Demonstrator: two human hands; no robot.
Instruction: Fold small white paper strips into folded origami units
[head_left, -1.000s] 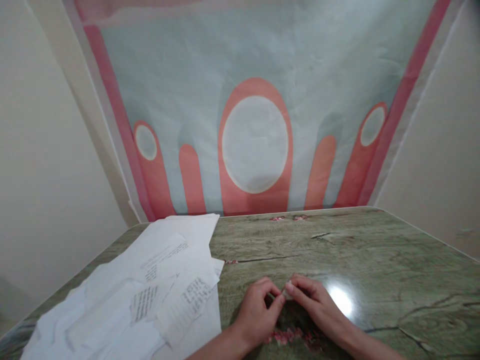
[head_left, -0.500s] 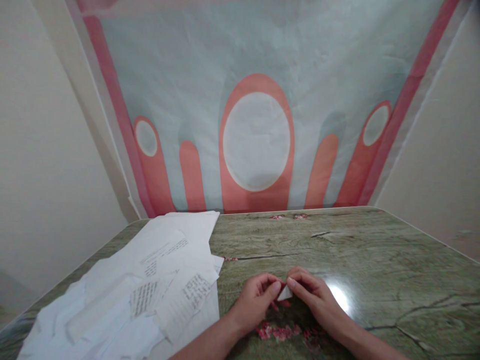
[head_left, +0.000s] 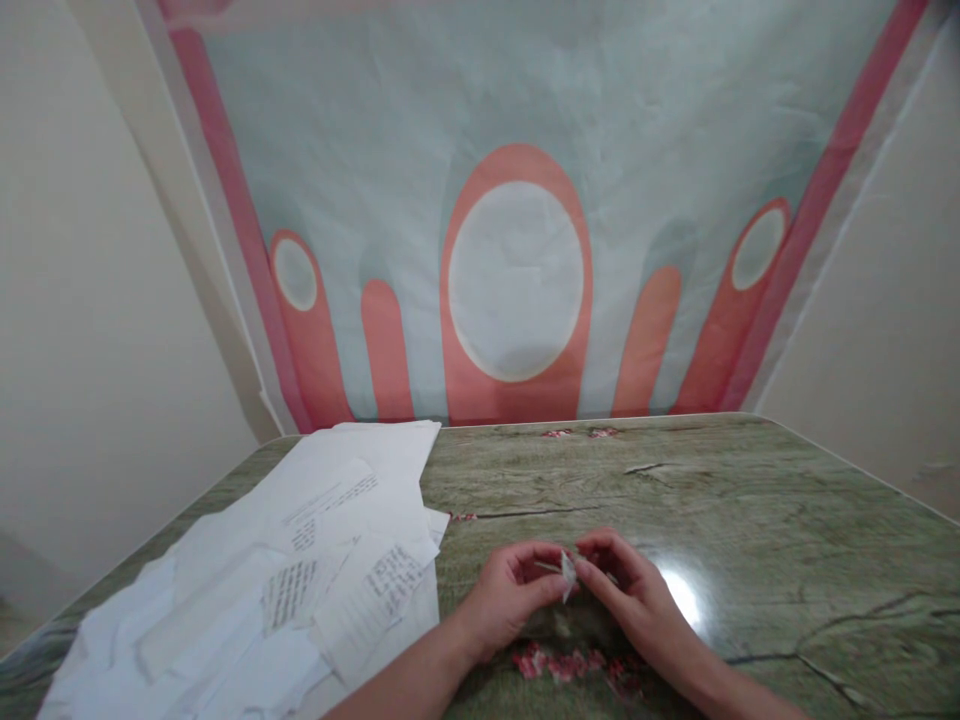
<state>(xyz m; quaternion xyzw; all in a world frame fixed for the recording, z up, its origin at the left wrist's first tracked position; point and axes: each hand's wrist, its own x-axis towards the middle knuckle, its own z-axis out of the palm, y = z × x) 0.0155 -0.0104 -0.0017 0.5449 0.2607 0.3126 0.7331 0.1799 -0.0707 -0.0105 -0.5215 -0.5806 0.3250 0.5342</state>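
Tabletop (head_left: 750, 520): white paper (head_left: 568, 574) between hands (head_left: 501, 594)

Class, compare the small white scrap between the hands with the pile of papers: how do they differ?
Size: the scrap is tiny, while the pile is broad and many-layered.
Pose: the scrap is held between the left hand and right hand, whereas the pile lies on the table.
Look: the pile shows dark writing; none can be made out on the scrap.
Shared: both look whitish.

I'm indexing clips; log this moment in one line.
left hand, right hand: white paper scrap between them | paper pile: left of hands, on wood-grain table
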